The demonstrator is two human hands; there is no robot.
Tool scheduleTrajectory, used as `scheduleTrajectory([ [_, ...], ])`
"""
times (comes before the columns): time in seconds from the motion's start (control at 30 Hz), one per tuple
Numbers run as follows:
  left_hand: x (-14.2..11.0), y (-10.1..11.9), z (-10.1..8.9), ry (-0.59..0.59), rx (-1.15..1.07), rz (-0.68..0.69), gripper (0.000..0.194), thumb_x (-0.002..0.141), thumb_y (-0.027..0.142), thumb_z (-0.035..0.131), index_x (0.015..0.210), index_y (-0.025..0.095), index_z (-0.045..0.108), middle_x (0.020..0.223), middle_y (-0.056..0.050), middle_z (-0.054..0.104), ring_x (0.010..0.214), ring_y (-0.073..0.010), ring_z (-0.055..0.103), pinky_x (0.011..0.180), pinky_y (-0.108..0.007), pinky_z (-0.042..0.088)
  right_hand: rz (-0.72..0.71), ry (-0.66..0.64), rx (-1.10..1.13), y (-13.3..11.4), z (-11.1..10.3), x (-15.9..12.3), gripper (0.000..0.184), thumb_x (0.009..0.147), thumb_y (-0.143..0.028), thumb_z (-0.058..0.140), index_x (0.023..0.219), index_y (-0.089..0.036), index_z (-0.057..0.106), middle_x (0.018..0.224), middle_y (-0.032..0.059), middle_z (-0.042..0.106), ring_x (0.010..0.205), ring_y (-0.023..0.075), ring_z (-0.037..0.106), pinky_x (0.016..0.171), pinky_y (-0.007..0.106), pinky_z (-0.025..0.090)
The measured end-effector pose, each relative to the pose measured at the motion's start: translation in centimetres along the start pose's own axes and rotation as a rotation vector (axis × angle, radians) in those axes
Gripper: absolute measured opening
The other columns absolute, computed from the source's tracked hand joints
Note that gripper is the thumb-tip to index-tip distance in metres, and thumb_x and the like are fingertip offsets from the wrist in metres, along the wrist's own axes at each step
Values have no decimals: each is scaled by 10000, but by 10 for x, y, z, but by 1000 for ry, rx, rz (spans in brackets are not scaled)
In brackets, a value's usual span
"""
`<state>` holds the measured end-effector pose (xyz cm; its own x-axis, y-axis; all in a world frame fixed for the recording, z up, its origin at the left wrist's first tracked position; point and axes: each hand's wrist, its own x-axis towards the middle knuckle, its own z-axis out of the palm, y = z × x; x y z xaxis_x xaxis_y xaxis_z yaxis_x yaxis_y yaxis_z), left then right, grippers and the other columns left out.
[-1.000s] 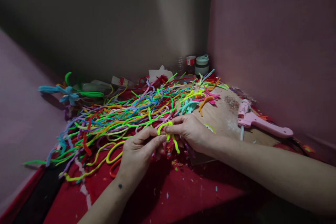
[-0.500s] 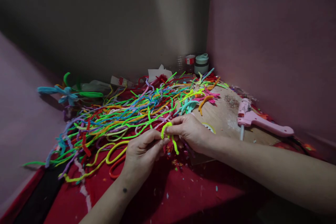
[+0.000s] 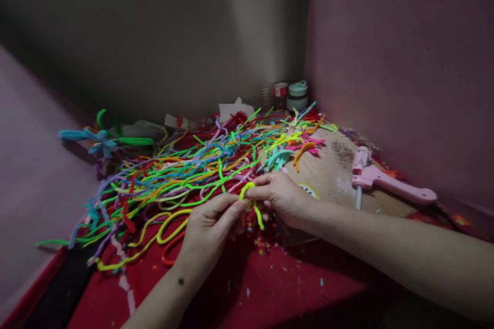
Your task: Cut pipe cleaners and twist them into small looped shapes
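Observation:
A bright yellow pipe cleaner [image 3: 259,216] is bent into a small loop, with one end hanging down. My right hand [image 3: 281,198] pinches it from the right between thumb and forefinger. From the left, my left hand [image 3: 216,221] grips the loop's lower left side with closed fingertips. Both hands almost meet in front of a heap of colourful pipe cleaners [image 3: 185,175]. Part of the loop is hidden behind the fingers.
On the right, a pink glue gun [image 3: 389,182] rests on a brown board [image 3: 328,164]. A lidded cup [image 3: 297,96] and a red-labelled bottle [image 3: 280,93] stand against the back wall. A blue pipe-cleaner flower [image 3: 102,144] lies at left. Scraps dot the red cloth [image 3: 278,282].
The whole view has shifted slightly. Both hands keep their pinch on the yellow pipe cleaner, and the loop shows a little smaller between the fingertips.

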<state>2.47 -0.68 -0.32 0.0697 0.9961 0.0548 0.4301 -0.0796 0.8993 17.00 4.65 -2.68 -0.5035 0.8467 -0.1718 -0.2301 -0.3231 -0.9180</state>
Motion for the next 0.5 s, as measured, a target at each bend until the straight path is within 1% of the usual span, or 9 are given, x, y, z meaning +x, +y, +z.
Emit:
scheduleTrajectory([
  [0.07, 2, -1, 0, 15, -132, -94, 134, 761, 314, 618, 772, 181, 634, 508, 46, 545, 450, -91, 475, 462, -202, 380, 17, -5, 6, -2, 1, -1, 89, 665, -189, 640, 621, -122, 601, 454, -35, 515, 326, 58, 405, 319, 187, 336],
  [0.1, 3, -2, 0, 27, -182, -119, 125, 740, 299, 641, 773, 180, 626, 519, 50, 545, 448, -83, 470, 458, -198, 378, 25, -9, 8, -2, 1, -2, 95, 663, -198, 644, 624, -123, 601, 454, -35, 515, 326, 59, 408, 318, 187, 335],
  [0.17, 5, -3, 0, 44, -223, -131, 129, 697, 266, 685, 727, 169, 605, 541, 54, 534, 459, -67, 457, 456, -186, 367, 21, -13, -2, -3, 1, -2, 97, 657, -197, 637, 607, -128, 592, 440, -40, 499, 318, 59, 403, 314, 186, 329],
  [0.27, 7, -7, 0, 40, -239, -102, 179, 648, 224, 725, 649, 151, 562, 600, 51, 512, 494, -54, 455, 459, -177, 360, -3, -41, -25, -1, 1, -2, 102, 644, -180, 618, 567, -134, 570, 426, -46, 480, 318, 54, 396, 321, 182, 335],
  [0.3, 8, -8, 1, 18, -268, -101, 189, 644, 217, 727, 651, 151, 550, 629, 49, 516, 501, -55, 461, 456, -180, 364, -8, -60, -24, 0, 2, -2, 103, 645, -184, 617, 569, -134, 570, 432, -44, 485, 323, 53, 400, 328, 182, 341],
  [0.37, 8, -10, 1, -67, -343, -125, 185, 669, 223, 705, 687, 158, 532, 656, 38, 546, 500, -71, 482, 442, -194, 378, -5, -91, -16, 1, 2, -3, 100, 656, -202, 615, 594, -134, 577, 456, -34, 515, 337, 55, 416, 341, 182, 351],
  [0.43, 7, -11, 3, -141, -380, -150, 169, 715, 241, 661, 723, 168, 509, 629, 28, 576, 484, -92, 502, 434, -213, 398, -6, -93, -15, 2, 3, -4, 91, 670, -210, 608, 623, -137, 579, 469, -26, 535, 347, 59, 426, 344, 180, 339],
  [0.5, 6, -10, 5, -151, -350, -142, 171, 744, 249, 630, 719, 175, 478, 592, 25, 583, 482, -108, 526, 458, -235, 433, -19, -56, -30, 3, 2, -4, 79, 671, -198, 610, 630, -143, 571, 456, -33, 520, 345, 55, 408, 335, 176, 302],
])
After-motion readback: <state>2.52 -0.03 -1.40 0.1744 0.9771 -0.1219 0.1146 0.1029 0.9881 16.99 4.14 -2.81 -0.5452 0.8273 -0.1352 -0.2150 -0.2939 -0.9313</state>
